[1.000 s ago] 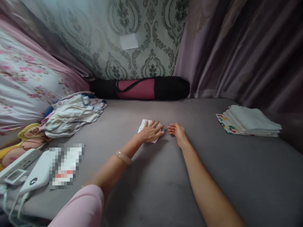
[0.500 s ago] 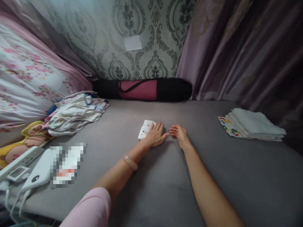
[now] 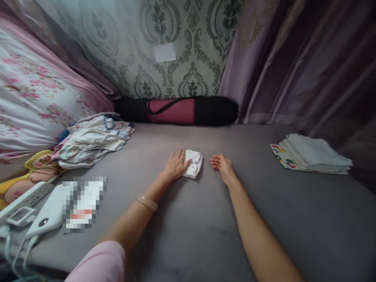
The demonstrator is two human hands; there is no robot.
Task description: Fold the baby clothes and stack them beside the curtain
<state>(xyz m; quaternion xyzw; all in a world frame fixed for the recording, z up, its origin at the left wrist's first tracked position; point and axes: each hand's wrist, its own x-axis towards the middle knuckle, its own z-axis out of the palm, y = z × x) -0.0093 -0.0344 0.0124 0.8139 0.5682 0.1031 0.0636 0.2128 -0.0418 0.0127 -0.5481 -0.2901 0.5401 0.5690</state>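
Observation:
A small folded white cloth (image 3: 194, 162) with a tiny dark print lies in the middle of the grey sheet (image 3: 205, 219). My left hand (image 3: 176, 164) rests flat at its left side, fingers stretched out, with the thumb lying on the cloth's left part. A pale bangle circles my left wrist. To the right of the cloth, and apart from it, my right hand (image 3: 222, 166) stands on its edge, palm turned toward the cloth. Its fingers are loosely curved and hold nothing.
A heap of crumpled clothes (image 3: 94, 141) lies at left, a stack of folded cloths (image 3: 315, 154) at right. Along the wall runs a black and maroon bag (image 3: 176, 111). Front left are a power strip (image 3: 29, 199), a white device (image 3: 53, 211) and cables.
My left hand has slid left across the folded cloth, from over its right part to its left side, uncovering most of it. My right hand has hardly moved.

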